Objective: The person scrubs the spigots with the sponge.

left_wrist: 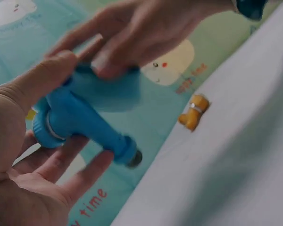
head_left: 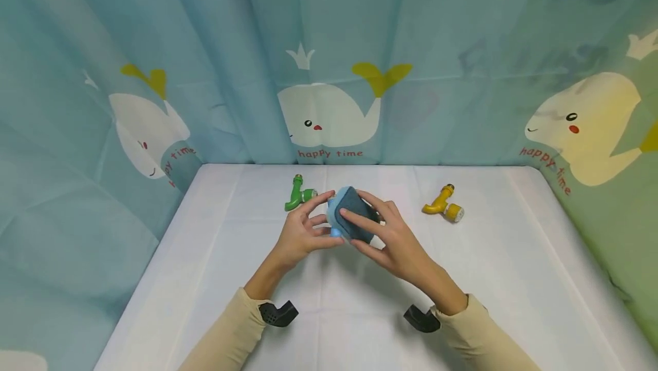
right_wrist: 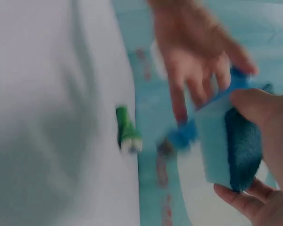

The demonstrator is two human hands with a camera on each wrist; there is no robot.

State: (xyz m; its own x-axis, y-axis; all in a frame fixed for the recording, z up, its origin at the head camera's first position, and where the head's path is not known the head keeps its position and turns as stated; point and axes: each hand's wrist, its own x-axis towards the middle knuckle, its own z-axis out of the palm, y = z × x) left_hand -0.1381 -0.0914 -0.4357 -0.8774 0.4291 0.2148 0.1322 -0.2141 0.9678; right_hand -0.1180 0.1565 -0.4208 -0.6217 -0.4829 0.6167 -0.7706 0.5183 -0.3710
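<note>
A blue plastic faucet (left_wrist: 82, 115) is held by my left hand (head_left: 300, 234), its thumb on one side and fingers under the body. The faucet's narrow threaded end points away from the palm in the left wrist view. My right hand (head_left: 398, 242) grips a two-layer sponge (head_left: 354, 217), light blue foam with a dark blue scouring face, between thumb and fingers. The sponge (right_wrist: 214, 143) lies up against the faucet, foam side toward it, and hides most of the faucet in the head view. Both hands are above the white table, with some blur in the wrist views.
A green faucet (head_left: 295, 194) lies on the white-covered table (head_left: 339, 331) just behind the left hand. Farther right lies a yellow faucet (head_left: 443, 204). A blue-green curtain (head_left: 216, 28) printed with whales hangs along the table's far edge and sides.
</note>
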